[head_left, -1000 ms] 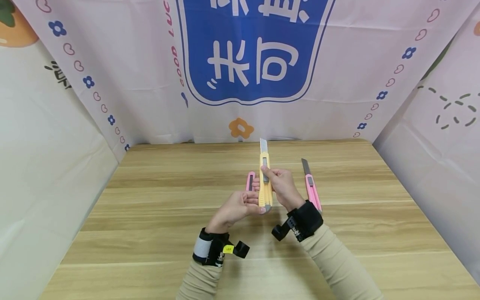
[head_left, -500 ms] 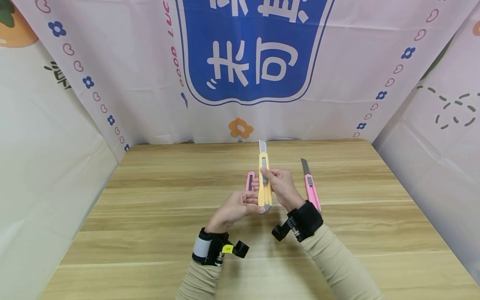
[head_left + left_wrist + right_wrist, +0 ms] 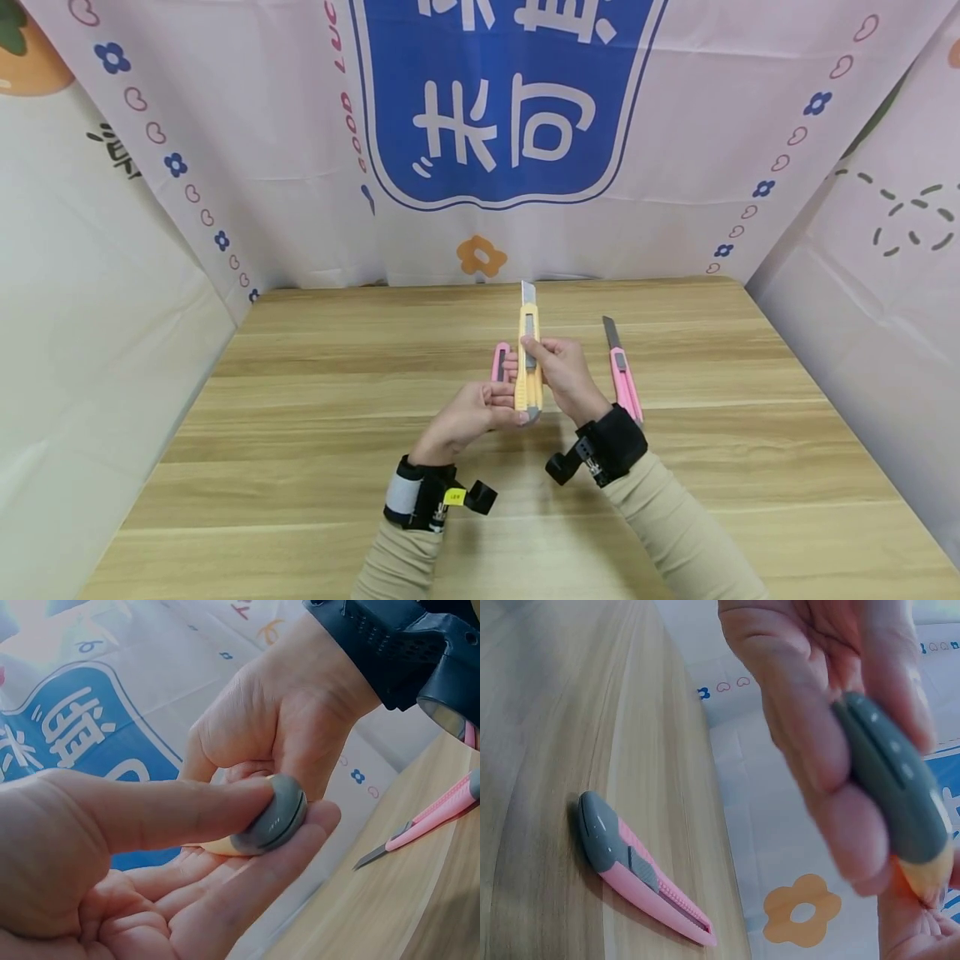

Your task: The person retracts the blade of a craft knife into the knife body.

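Observation:
A yellow utility knife [image 3: 528, 387] is held upright above the table, a short length of its blade [image 3: 528, 292] showing at the top. With thumb and fingers, my left hand [image 3: 467, 414] pinches its grey end cap [image 3: 276, 817]. My right hand [image 3: 567, 375] grips it higher up, thumb on the grey slider [image 3: 529, 327]. Behind the left fingers lies a pink utility knife [image 3: 646, 879], partly hidden in the head view, with no blade sticking out. Right of the right hand rests a second pink utility knife [image 3: 625, 385], blade out and pointing away.
The wooden table [image 3: 300, 433] reaches back to a hanging printed cloth [image 3: 300, 225]. More pale cloth walls in the left and right sides. Each wrist wears a black strap [image 3: 611, 442] with a small camera.
The yellow knife's exposed blade has become a little shorter as the right thumb and slider shift slightly toward the end cap. Both hands stay nearly in place; the pink knives have not moved.

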Action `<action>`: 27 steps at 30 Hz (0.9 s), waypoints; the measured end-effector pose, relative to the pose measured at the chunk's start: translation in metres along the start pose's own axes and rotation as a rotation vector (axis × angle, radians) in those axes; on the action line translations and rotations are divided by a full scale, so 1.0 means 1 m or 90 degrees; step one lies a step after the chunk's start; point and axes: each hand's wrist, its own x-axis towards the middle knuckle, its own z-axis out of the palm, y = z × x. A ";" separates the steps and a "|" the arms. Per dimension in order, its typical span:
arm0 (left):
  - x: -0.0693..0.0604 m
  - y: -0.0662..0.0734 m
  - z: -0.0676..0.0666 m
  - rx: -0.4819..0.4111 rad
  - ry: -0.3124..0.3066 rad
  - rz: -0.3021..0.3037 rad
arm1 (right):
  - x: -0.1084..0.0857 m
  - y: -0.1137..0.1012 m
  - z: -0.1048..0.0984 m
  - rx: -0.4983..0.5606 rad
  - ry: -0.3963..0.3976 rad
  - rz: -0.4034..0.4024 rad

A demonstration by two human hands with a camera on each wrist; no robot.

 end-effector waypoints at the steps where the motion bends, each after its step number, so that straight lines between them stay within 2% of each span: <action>1: 0.000 0.000 0.000 -0.005 0.004 -0.004 | 0.000 0.000 0.000 0.004 -0.003 0.001; 8: 0.002 -0.001 0.001 -0.012 0.043 -0.013 | 0.002 -0.005 -0.002 0.044 -0.012 0.032; 15: 0.002 0.000 0.003 -0.031 0.082 -0.014 | 0.001 -0.011 0.000 0.018 -0.014 0.058; 21: 0.001 0.002 0.005 -0.020 0.082 -0.007 | 0.001 -0.009 -0.003 0.002 -0.036 0.014; 27: 0.001 0.002 0.005 -0.002 0.076 -0.006 | 0.000 -0.006 -0.005 0.004 -0.030 -0.042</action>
